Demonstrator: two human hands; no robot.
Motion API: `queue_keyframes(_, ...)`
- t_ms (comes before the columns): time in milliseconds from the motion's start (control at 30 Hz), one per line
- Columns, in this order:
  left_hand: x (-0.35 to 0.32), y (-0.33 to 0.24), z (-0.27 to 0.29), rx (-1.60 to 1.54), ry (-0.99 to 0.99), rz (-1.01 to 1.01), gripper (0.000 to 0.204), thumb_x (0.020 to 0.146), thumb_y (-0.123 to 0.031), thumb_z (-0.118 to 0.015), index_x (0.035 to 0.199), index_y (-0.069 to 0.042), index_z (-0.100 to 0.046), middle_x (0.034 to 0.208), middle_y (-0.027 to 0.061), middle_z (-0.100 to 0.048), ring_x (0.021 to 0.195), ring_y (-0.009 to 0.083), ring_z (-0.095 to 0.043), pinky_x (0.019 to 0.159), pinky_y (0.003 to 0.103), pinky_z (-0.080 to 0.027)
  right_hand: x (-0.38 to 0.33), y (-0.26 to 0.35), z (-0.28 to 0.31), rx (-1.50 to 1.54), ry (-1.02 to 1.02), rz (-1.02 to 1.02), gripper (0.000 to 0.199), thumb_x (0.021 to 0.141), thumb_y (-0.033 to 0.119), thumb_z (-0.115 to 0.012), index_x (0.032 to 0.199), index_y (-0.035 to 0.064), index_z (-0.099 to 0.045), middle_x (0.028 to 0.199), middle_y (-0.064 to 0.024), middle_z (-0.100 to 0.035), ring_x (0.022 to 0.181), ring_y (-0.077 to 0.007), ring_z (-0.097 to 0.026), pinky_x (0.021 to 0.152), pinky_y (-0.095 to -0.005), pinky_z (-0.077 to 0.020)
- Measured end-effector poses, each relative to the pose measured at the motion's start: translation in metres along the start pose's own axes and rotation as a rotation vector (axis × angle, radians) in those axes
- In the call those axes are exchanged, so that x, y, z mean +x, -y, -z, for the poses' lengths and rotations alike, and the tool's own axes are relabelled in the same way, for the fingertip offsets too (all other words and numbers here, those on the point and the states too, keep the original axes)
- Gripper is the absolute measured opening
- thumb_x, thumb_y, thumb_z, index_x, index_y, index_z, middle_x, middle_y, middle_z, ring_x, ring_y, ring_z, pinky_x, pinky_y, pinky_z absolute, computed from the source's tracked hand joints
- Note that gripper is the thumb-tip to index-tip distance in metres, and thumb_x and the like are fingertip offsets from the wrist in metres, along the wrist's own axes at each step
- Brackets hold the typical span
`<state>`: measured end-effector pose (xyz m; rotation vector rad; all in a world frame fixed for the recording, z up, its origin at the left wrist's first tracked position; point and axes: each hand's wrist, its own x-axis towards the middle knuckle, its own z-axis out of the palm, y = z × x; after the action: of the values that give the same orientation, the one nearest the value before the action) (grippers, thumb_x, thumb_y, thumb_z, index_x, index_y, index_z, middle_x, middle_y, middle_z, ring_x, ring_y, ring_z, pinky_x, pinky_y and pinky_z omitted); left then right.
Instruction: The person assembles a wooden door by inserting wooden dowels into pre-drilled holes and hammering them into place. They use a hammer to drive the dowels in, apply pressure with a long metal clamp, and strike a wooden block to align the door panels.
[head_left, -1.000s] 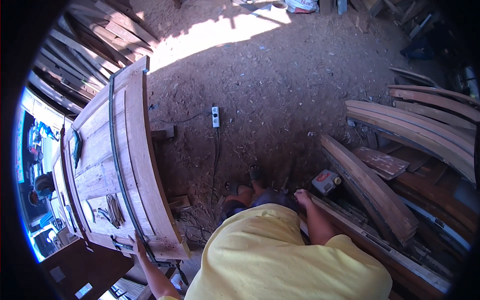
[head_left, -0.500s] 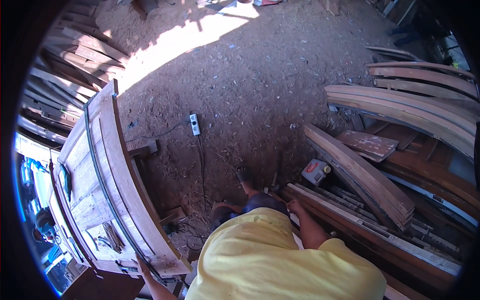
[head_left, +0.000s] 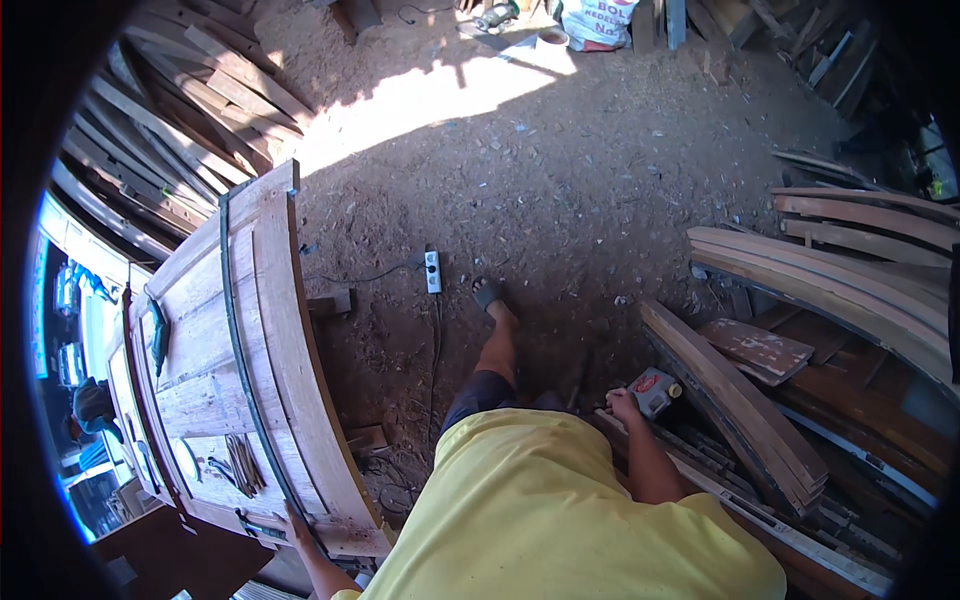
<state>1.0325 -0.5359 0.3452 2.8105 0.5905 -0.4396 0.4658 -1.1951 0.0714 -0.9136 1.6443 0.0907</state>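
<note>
My left hand (head_left: 298,528) is closed on the near end of a long dark bar clamp (head_left: 243,350), close to its screw handle (head_left: 258,526). The clamp lies lengthwise over a pale wooden door panel (head_left: 205,400), raised at my left. On the panel rest a bundle of thin brown strips (head_left: 244,465), a pale oval piece (head_left: 187,460) and a dark green tool (head_left: 158,337). My right hand (head_left: 622,405) hangs at my side with curled fingers, seen just beside a grey jerrycan (head_left: 655,391). Whether anything is inside those fingers is hidden.
A white power strip (head_left: 433,272) with a cable lies on the dirt floor ahead of my foot (head_left: 492,297). Curved timber beams (head_left: 740,410) and stacked boards (head_left: 830,270) fill the right side. More planks (head_left: 190,120) are piled far left. A person (head_left: 92,410) is beyond the panel.
My view has shifted, so the panel and floor appear farther right. One foot has stepped forward, and my right hand has swung forward toward the jerrycan. My left hand stays at the clamp's near end.
</note>
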Motion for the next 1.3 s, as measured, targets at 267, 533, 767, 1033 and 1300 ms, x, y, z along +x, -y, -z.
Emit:
queue_keyframes(267,-0.024,-0.039,0.008,-0.028,-0.129,0.213,0.085,0.096,-0.074,-0.047,0.154,-0.012,-0.052,0.150,0.0238,-0.057,0.135,0.0416,-0.057,0.113,0.048,-0.044,0.037,0.050,-0.008,-0.108,0.022,-0.017,0.024,0.094,0.016,-0.071,0.113,0.0015,-0.074,0.091,-0.0098,-0.074,0.077,-0.0190,-0.072,0.067,-0.0372,-0.0613)
queue_keyframes(533,-0.078,-0.098,-0.043,0.051,-0.078,0.289,0.078,0.096,-0.068,-0.049,0.150,-0.011,-0.056,0.148,0.0236,-0.059,0.134,0.0411,-0.058,0.112,0.048,-0.045,0.041,0.111,-0.027,0.045,-0.026,-0.054,0.025,0.097,0.022,-0.070,0.104,-0.0006,-0.077,0.105,-0.0134,-0.076,0.085,-0.0211,-0.075,0.078,-0.0405,-0.0624)
queue_keyframes(767,-0.155,-0.101,-0.093,0.053,0.144,0.401,0.072,0.096,-0.063,-0.050,0.146,-0.011,-0.059,0.146,0.0235,-0.061,0.133,0.0407,-0.059,0.112,0.048,-0.046,0.111,0.110,-0.016,-1.191,0.222,0.484,0.032,0.099,0.029,-0.065,0.103,-0.0005,-0.076,0.102,-0.0160,-0.076,0.094,-0.0324,-0.074,0.088,-0.0449,-0.0579)
queue_keyframes(1033,-0.283,-0.140,-0.243,-0.113,0.531,0.492,0.065,0.096,-0.057,-0.052,0.141,-0.011,-0.062,0.143,0.0233,-0.062,0.132,0.0403,-0.060,0.111,0.047,-0.046,0.272,0.268,0.054,-0.793,0.224,0.667,0.027,0.098,0.027,-0.065,0.106,0.0035,-0.077,0.103,-0.0142,-0.075,0.088,-0.0323,-0.073,0.084,-0.0448,-0.0570)
queue_keyframes(1300,-0.288,-0.281,-0.344,-0.247,0.517,0.318,0.059,0.096,-0.051,-0.054,0.137,-0.011,-0.066,0.141,0.0231,-0.064,0.131,0.0398,-0.061,0.110,0.047,-0.047,0.219,0.506,-0.004,-0.534,0.250,0.187,0.030,0.103,0.027,-0.063,0.129,0.0118,-0.064,0.092,-0.0033,-0.069,0.073,-0.0145,-0.068,0.059,-0.0323,-0.0504)
